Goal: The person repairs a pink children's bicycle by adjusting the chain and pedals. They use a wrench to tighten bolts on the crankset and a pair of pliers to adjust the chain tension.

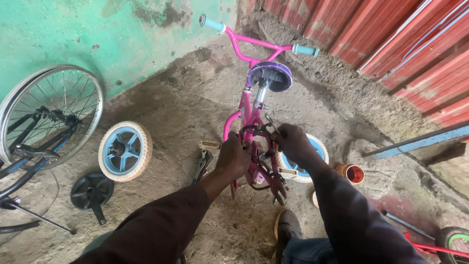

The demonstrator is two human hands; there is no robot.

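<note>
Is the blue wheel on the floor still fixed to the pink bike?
No, the blue wheel lies alone on the floor, left of the pink bike.

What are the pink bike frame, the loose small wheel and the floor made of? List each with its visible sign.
Pink bike frame: probably painted metal tubing, glossy with thin round tubes.
Loose small wheel: seemingly blue moulded plastic hub with thick spokes, cream rubbery or foam tyre.
Floor: rough concrete, grey, pitted and stained.
</note>
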